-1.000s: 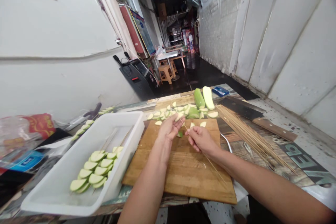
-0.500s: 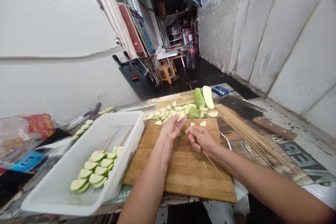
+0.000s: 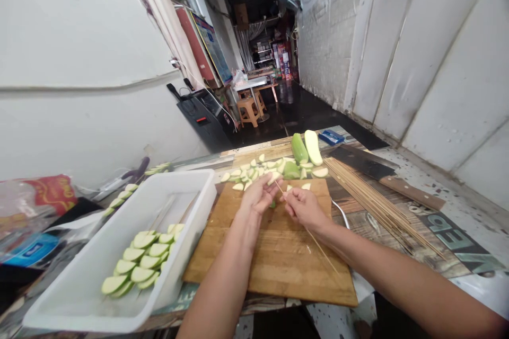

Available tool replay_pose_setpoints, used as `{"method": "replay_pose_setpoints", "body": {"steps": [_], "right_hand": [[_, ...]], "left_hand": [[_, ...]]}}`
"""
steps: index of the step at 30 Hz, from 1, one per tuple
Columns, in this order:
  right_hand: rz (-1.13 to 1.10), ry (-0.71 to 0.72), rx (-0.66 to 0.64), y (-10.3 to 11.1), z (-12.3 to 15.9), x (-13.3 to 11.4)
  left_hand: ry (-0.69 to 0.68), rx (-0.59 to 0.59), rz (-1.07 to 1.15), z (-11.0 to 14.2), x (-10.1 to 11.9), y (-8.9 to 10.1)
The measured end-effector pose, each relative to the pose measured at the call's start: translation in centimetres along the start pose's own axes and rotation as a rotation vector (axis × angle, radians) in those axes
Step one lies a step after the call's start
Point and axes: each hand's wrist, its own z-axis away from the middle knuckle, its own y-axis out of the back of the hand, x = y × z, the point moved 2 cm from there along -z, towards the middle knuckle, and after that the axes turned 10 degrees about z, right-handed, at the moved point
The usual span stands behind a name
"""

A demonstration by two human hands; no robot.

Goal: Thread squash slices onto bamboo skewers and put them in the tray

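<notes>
Above the wooden cutting board (image 3: pixel 286 254), my left hand (image 3: pixel 260 193) pinches a pale green vegetable slice (image 3: pixel 273 177). My right hand (image 3: pixel 304 206) is closed around a thin bamboo skewer (image 3: pixel 322 251), whose upper end meets the slice; whether it has gone through is hidden by the fingers. Behind the hands lie several cut slices (image 3: pixel 250 169) in a loose heap, by a green vegetable half (image 3: pixel 299 149) and a half with its pale cut face (image 3: pixel 314 148) up. At my left, a white plastic tub (image 3: pixel 43 315) holds skewered slices (image 3: pixel 141 274).
A bundle of bamboo skewers (image 3: pixel 369 206) lies right of the board, beside a cleaver (image 3: pixel 413 192) with a wooden handle. A blue packet (image 3: pixel 331 137) sits at the table's far edge. Plastic packaging (image 3: pixel 35 206) and an eggplant (image 3: pixel 139 169) are on the left.
Both hands stay nearly in place, with the right one still on the skewer and the left on the slice. The whole view has shifted slightly.
</notes>
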Motion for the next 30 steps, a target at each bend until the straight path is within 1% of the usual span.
{"method": "replay_pose_setpoints", "body": {"steps": [3, 5, 7, 9, 11, 13, 15, 17, 20, 22, 26, 28, 30], "right_hand": [[-0.267, -0.144, -0.131, 0.0, -0.3, 0.2], [-0.419, -0.201, -0.205, 0.1, -0.4, 0.2], [-0.469, -0.220, -0.237, 0.2, -0.6, 0.1], [-0.407, -0.204, -0.203, 0.2, -0.6, 0.0], [-0.267, -0.155, -0.108, 0.2, -0.6, -0.1], [-0.094, -0.068, 0.003, 0.2, -0.6, -0.3], [0.066, 0.029, 0.082, 0.3, -0.4, -0.5], [0.183, 0.112, 0.135, 0.4, -0.4, -0.6], [0.272, 0.173, 0.188, 0.8, -0.5, -0.8], [0.265, 0.153, 0.161, 0.9, -0.6, -0.9], [0.154, 0.005, -0.020, 0.5, -0.5, -1.2], [0.105, -0.041, -0.101, 0.1, -0.3, -1.3], [0.096, -0.055, -0.114, 0.0, -0.2, -1.1]], "left_hand": [[0.016, -0.013, 0.006, 0.0, -0.2, 0.0], [0.024, -0.029, 0.019, 0.0, -0.3, 0.0], [0.021, -0.033, 0.029, -0.1, -0.4, -0.1], [0.015, -0.026, 0.027, -0.1, -0.5, -0.2], [0.015, -0.021, 0.010, 0.0, -0.5, -0.2], [0.019, -0.033, -0.012, 0.1, -0.5, -0.3], [0.013, -0.050, -0.034, 0.4, -0.7, -0.3], [-0.002, -0.073, -0.057, 0.6, -1.0, -0.5], [-0.005, -0.107, -0.092, 0.9, -1.4, -0.7], [-0.010, -0.119, -0.081, 0.8, -1.2, -0.7], [-0.085, -0.054, 0.040, 0.0, 0.7, 0.0], [-0.112, -0.028, 0.090, -0.3, 1.6, 0.4], [-0.113, -0.035, 0.107, -0.4, 1.9, 0.5]]}}
